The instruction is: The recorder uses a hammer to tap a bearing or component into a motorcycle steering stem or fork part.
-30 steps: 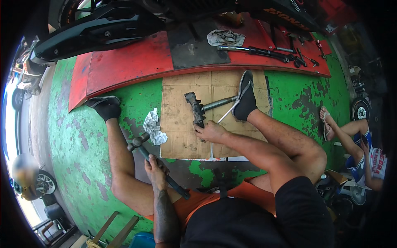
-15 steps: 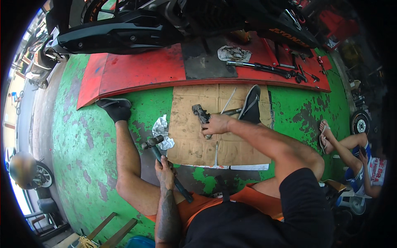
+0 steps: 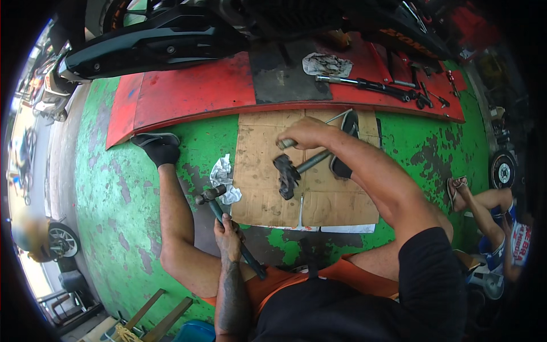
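Shifted forward off the dark, lumpy metal part (image 3: 286, 178) since a moment ago, the right hand (image 3: 309, 134) curls around a slim, straight rod (image 3: 337, 117); the part lies on stained, creased cardboard (image 3: 339, 205). The left hand (image 3: 228, 236) clasps a hammer (image 3: 209, 195) by its long, dark handle (image 3: 250, 260).

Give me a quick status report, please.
Left fingers round hammer; right fingers round metal tool. Metal part on cardboard. Right foot close by.
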A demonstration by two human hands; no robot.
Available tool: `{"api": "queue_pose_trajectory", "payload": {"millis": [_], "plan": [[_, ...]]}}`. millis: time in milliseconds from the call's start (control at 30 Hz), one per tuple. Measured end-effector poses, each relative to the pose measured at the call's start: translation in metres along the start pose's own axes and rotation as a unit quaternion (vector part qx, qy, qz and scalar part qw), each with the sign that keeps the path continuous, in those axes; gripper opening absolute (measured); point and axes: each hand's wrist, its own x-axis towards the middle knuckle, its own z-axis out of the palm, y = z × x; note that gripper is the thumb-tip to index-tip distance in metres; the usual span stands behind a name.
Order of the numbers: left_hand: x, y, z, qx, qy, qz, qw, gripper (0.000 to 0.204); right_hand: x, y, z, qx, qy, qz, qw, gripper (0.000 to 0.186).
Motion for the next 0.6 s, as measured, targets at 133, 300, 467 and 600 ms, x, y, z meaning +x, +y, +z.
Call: {"api": "queue_pose_trajectory", "payload": {"millis": [133,300,467,600], "plan": [[-0.005,0.000,0.000,-0.013,0.003,-0.006,1.000,0.032,0.013,-0.057,0.013,0.142,0.140,0.139,0.970,0.031],[-0.007,0.007,0.000,-0.063,-0.012,0.011,0.998,0.027,0.048,-0.134,0.061,0.158,0.191,0.015,0.969,0.027],[-0.009,0.009,-0.005,-0.095,-0.016,0.047,0.994,0.029,0.079,-0.157,0.078,0.181,0.197,-0.039,0.963,0.028],[-0.008,0.009,-0.013,-0.108,-0.007,0.045,0.993,0.029,0.085,-0.149,0.073,0.178,0.212,-0.027,0.961,0.026]]}}
